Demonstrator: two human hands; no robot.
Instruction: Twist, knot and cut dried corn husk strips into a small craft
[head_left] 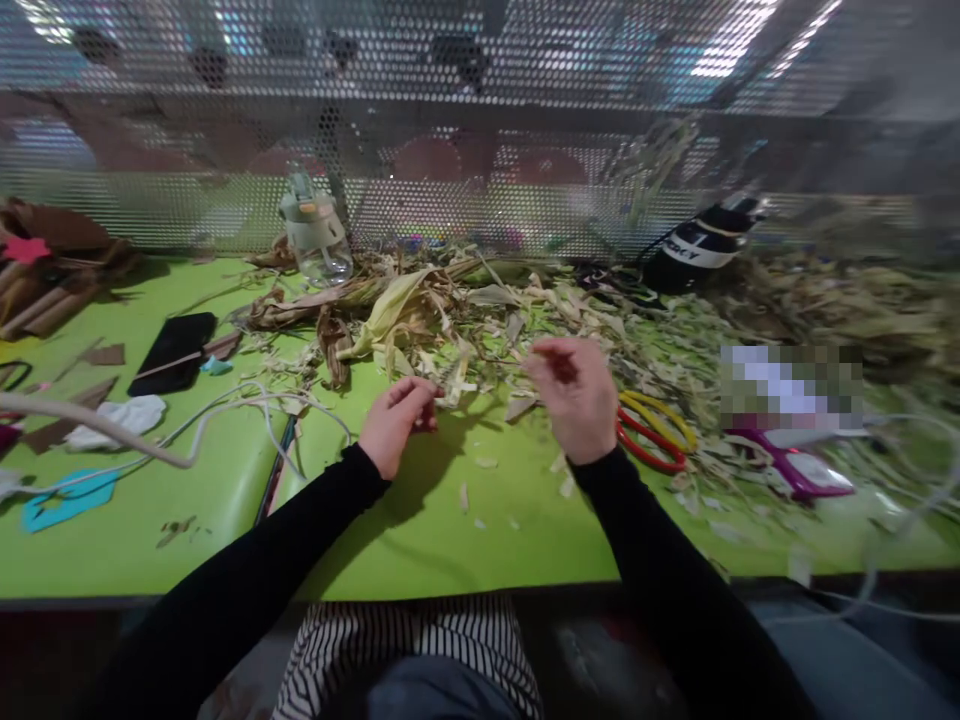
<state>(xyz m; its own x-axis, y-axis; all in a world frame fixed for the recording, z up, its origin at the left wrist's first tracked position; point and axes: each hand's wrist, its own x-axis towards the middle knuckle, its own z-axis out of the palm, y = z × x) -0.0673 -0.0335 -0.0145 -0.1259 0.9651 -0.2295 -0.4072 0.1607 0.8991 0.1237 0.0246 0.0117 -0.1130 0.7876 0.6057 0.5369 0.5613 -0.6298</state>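
Above the green table, the left hand and right hand curl near dry husks, any grasp unclear, apparently mid-sorting, the next move likely needing a fingertip pinch.

Right hand, blurred: I cannot tell whether its fingers hold anything. Well right of those fingers, a pixelated patch conceals its contents.

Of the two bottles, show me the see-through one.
The left bottle, pale green on top, beyond the left hand: it is clear lower down, while the right bottle is black.
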